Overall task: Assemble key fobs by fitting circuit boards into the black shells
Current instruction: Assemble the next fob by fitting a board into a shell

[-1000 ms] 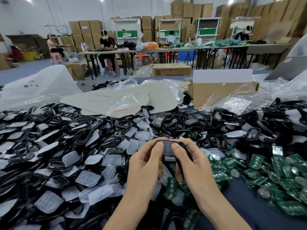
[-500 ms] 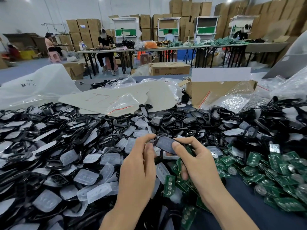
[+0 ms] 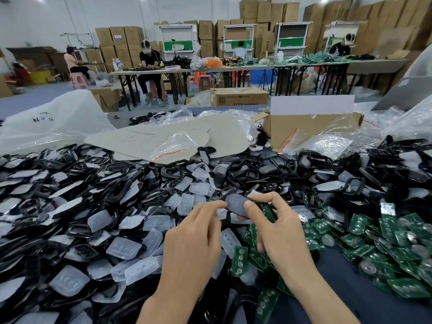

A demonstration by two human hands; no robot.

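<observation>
The right hand holds a dark key fob shell above the heap, just in front of the person. Its thumb presses on the shell's near end and its fingers curl round the far side, hiding that part. The left hand has loosely bent fingers whose tips meet the shell's left end; whether they pinch it or only touch it is hard to make out. Whether a board sits inside the shell cannot be seen.

Under the hands, black shells and translucent button pads cover the left and middle of the blue table. Green circuit boards lie piled at the right, running out of frame. An open cardboard box stands behind, partly veiled by plastic bags.
</observation>
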